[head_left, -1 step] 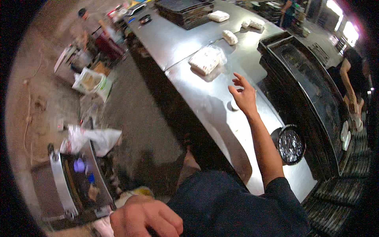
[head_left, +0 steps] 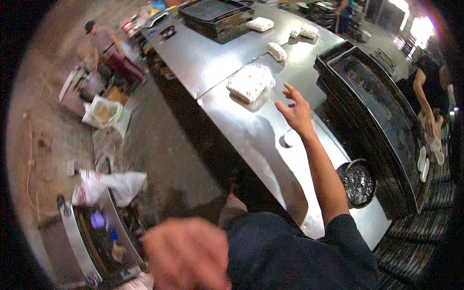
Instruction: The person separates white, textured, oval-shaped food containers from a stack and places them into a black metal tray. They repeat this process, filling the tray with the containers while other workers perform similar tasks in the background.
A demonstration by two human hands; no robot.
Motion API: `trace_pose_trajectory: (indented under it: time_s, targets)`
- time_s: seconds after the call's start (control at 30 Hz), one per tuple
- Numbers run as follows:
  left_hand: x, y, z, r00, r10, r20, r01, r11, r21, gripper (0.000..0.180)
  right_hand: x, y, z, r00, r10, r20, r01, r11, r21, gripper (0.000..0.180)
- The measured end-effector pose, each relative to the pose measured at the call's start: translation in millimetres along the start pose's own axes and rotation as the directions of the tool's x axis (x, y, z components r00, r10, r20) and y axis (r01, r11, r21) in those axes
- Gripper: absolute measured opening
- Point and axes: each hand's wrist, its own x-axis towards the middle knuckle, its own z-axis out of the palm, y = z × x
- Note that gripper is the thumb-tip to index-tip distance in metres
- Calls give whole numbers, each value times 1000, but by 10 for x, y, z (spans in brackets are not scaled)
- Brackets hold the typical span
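My right hand (head_left: 296, 110) hovers over the steel table, fingers spread and holding nothing. Under its wrist, a small round white piece (head_left: 290, 138) lies on the metal. Just beyond the fingers is a white block wrapped in clear plastic (head_left: 247, 86). Beside my right forearm stands a round dark pan with a shiny, speckled inside (head_left: 358, 182). Low in front of my body is my left hand (head_left: 188, 253), rounded and smeared by motion. Its fingers cannot be made out, nor can anything in them.
Stacked black trays (head_left: 377, 111) line the table's right side. More white pieces (head_left: 276, 51) and a tray stack (head_left: 217, 14) lie farther up the steel table (head_left: 208, 67). At right, another person's hand (head_left: 434, 129) reaches towards long white pieces. A belted machine (head_left: 79, 241) stands lower left.
My left hand has risen and shifted slightly right. More of the round white piece shows beside my right wrist. The whole view has shifted a little.
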Motion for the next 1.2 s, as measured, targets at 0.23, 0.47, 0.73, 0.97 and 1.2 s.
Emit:
trace_pose_trajectory:
  time_s: [0.23, 0.47, 0.73, 0.97, 1.2]
  targets:
    - [-700, -1833, -3866, 612, -234, -756, 757, -105, 645, 94, 2045, 952, 1130, 981, 194, -25, -172, 793, -584, 82]
    - [-486, -2672, -4366, 577, -403, -710, 577, -414, 704, 110, 1472, 835, 1857, 934, -270, -234, 62, 767, -639, 8]
    - [-318, -2621, -4623, 639, -551, -536, 471, -270, 839, 106, 572, 475, 2007, 949, 312, 43, -276, 887, -369, 27]
    - [-538, -2793, -4832, 676, -575, -461, 536, -45, 843, 117, 2106, 870, 1272, 966, 216, -141, -251, 911, -326, 86]
    - [-740, -2492, -5078, 733, -549, -401, 444, -60, 894, 121, 2068, 1101, 1537, 799, 512, 314, -559, 826, 77, 69]
